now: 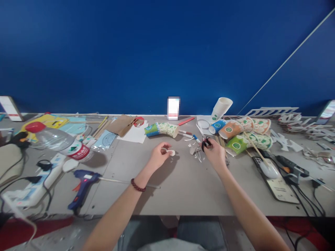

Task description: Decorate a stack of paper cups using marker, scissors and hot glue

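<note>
My left hand (158,155) pinches a small white scrap (171,152), perhaps paper, between thumb and fingers just above the table. To the right, my right hand (216,156) is closed on the black handles of a pair of scissors (206,143). The blades point away from me, toward a white sheet at the back. Beside the scissors lie white cut-off scraps (194,150) and a few pens (185,133). Behind my left hand, a curved piece made of nested paper cups (162,129) lies on its side.
At left are a blue glue gun (85,184), a power strip (39,184) and a large plastic bottle (60,141). On the right lie more nested paper cups (232,128), a phone (281,190) with a white mouse (268,170), and another glue gun (291,167). A blue wall (157,52) closes off the back.
</note>
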The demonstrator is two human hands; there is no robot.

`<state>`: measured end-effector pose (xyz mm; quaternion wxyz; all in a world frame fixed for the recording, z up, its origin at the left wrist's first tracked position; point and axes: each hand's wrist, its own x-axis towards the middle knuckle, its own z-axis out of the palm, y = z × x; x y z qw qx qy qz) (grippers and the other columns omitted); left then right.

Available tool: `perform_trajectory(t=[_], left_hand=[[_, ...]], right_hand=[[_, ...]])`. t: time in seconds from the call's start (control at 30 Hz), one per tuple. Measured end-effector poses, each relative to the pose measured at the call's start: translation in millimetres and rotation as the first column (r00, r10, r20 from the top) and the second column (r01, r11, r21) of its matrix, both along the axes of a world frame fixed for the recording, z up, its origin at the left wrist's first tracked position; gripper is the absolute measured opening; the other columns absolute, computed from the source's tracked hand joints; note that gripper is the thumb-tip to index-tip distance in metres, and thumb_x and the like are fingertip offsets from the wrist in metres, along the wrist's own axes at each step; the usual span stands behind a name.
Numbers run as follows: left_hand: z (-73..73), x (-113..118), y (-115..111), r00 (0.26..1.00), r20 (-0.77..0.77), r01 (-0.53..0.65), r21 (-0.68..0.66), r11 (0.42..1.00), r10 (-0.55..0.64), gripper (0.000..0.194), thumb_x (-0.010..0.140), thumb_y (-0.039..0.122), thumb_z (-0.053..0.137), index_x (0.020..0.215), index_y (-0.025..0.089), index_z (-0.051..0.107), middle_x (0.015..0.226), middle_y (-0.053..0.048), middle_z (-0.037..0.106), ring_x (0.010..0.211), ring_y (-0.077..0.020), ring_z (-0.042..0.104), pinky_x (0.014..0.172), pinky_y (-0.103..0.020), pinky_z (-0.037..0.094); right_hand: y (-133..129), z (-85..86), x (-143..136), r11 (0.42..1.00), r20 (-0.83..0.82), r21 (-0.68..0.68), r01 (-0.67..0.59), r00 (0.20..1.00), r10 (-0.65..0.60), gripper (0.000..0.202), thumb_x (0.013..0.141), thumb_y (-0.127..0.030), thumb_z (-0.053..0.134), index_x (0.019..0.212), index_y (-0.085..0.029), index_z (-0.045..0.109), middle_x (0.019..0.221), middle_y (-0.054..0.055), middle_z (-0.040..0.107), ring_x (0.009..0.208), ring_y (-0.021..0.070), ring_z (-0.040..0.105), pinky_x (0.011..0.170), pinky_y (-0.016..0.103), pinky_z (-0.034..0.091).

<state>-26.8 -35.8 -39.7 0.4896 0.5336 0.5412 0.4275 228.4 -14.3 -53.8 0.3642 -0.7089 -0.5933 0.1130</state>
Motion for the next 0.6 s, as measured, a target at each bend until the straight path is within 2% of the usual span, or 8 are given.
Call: perform_trajectory(t=[0.17, 0.27, 0.47, 0.6], left_hand=[[-8.9, -2, 2, 0.987, -0.162, 0.036, 0.107, 0.994, -0.019, 0.019, 0.072, 0.034, 0.066, 0.079, 0.017, 0.063, 0.072, 0.0, 0.061, 0.062, -0.011, 0.055, 0.056, -0.021, 0.043], [-11.9, -3, 3, 0.979, -0.202, 0.047, 0.118, 0.992, -0.023, 0.02, 0.072, 0.037, 0.067, 0.075, 0.017, 0.063, 0.071, -0.001, 0.063, 0.063, -0.0123, 0.055, 0.058, -0.023, 0.044], [-8.8, -4, 2, 0.962, -0.271, 0.06, 0.136, 0.989, -0.021, 0.019, 0.077, 0.037, 0.064, 0.077, 0.018, 0.063, 0.073, -0.002, 0.067, 0.065, -0.0141, 0.06, 0.061, -0.025, 0.047], [-7.4, -5, 2, 0.903, -0.43, 0.109, 0.196, 0.975, -0.015, 0.01, 0.079, 0.026, 0.059, 0.079, 0.018, 0.065, 0.081, -0.004, 0.068, 0.069, -0.0153, 0.061, 0.066, -0.027, 0.048]], right_hand=[[-5, 1.4, -7, 0.993, -0.062, 0.106, -0.06, 0.996, 0.067, 0.04, 0.073, -0.055, 0.062, 0.084, -0.017, 0.072, 0.067, 0.003, 0.064, 0.059, 0.0151, 0.052, 0.057, 0.024, 0.038], [-7, 0.9, -11, 0.993, -0.091, 0.073, -0.097, 0.99, 0.103, 0.044, 0.073, -0.057, 0.061, 0.077, -0.015, 0.073, 0.058, 0.002, 0.059, 0.052, 0.0127, 0.045, 0.051, 0.023, 0.034], [-12, 0.7, -18, 0.974, -0.102, -0.016, -0.226, 0.969, 0.223, 0.044, 0.073, -0.057, 0.061, 0.064, -0.015, 0.069, 0.05, 0.0, 0.056, 0.047, 0.0105, 0.043, 0.045, 0.022, 0.031], [-17, 2.3, -25, 0.953, -0.042, -0.038, -0.301, 0.953, 0.299, 0.04, 0.074, -0.052, 0.061, 0.056, -0.017, 0.062, 0.048, -0.001, 0.053, 0.046, 0.0102, 0.042, 0.047, 0.022, 0.033]])
